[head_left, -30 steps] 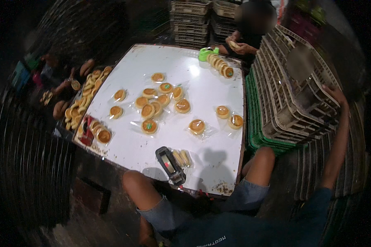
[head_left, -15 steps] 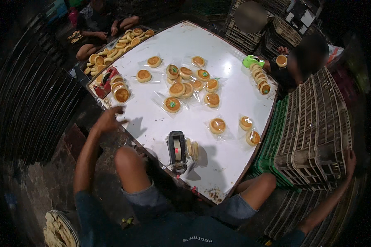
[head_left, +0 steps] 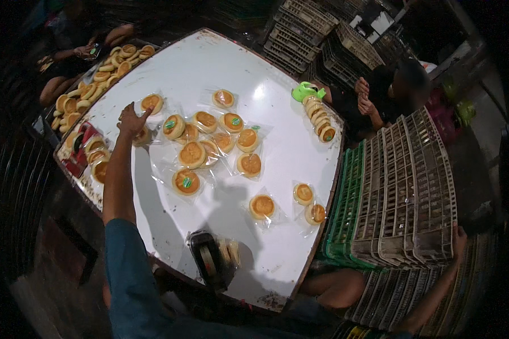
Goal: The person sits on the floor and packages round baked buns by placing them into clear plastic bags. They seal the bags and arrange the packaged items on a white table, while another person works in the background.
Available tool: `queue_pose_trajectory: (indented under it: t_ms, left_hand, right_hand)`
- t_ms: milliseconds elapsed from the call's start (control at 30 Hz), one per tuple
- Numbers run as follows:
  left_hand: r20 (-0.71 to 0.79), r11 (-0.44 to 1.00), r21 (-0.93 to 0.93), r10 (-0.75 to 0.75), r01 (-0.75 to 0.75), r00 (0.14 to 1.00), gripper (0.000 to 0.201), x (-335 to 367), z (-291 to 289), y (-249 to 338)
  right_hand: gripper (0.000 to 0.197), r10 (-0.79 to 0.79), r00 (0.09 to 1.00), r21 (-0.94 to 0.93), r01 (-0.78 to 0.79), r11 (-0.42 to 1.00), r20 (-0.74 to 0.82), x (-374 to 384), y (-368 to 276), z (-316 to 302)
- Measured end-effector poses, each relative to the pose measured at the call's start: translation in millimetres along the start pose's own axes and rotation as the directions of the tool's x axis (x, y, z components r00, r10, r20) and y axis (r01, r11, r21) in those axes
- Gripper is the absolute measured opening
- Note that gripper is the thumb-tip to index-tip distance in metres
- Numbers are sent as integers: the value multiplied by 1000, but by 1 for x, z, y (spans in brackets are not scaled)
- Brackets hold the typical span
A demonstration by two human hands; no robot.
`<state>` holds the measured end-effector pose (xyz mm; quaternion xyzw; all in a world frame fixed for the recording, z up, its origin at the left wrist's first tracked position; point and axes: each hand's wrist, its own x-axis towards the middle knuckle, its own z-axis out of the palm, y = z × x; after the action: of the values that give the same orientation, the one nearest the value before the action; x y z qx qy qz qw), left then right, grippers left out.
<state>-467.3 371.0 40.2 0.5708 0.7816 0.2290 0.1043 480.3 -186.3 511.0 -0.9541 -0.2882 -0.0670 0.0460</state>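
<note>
My left hand [head_left: 131, 120] is stretched over the left part of the white table, open, fingers spread. Its thumb side is at a round golden bun [head_left: 152, 103] in clear wrapping. Another wrapped bun [head_left: 142, 135] lies beside my wrist, partly covered by it. Right of this hand lies a loose cluster of wrapped buns [head_left: 192, 154], some bearing green labels. Far to the right, my right hand [head_left: 460, 242] grips the near corner of a brown plastic crate [head_left: 404, 192]; its fingers show only in part. A black tape dispenser [head_left: 206, 257] stands at the table's near edge.
A red tape dispenser [head_left: 79, 150] and wrapped buns [head_left: 98, 158] sit at the left edge. A green dispenser [head_left: 308, 90] and a row of buns [head_left: 317, 116] lie at right. Two people work beyond, one by piled buns [head_left: 102, 79]. Stacked crates [head_left: 299, 34] stand behind.
My left hand has moved from beside the table's left edge forward over it, to the buns. The view has shifted and my body leans forward. My right hand stays at the crate.
</note>
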Motion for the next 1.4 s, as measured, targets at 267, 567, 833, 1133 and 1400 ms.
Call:
queue_pose_trajectory:
  t_ms: [267,567,833,1133,1400]
  left_hand:
    - [97,975,178,119,-135,988,98,-6,100,34]
    - [306,930,134,290,-343,907,80,-97,144,162]
    - [621,847,-456,522,-273,584,108,-234,113,247]
    - [730,826,225,209,-518,650,93,-311,15,215]
    - [690,612,160,492,-774,532,40,-380,18,244]
  right_hand:
    - [53,-181,969,165,209,964,-168,42,116,-12]
    - [76,-128,971,77,146,986,-199,15,84,-9]
    - [73,-137,979,232,170,958,-152,-18,-21,7]
    - [62,-343,924,222,374,900,-167,-29,-38,16]
    - [47,-204,719,250,472,846,-665,-32,-4,7]
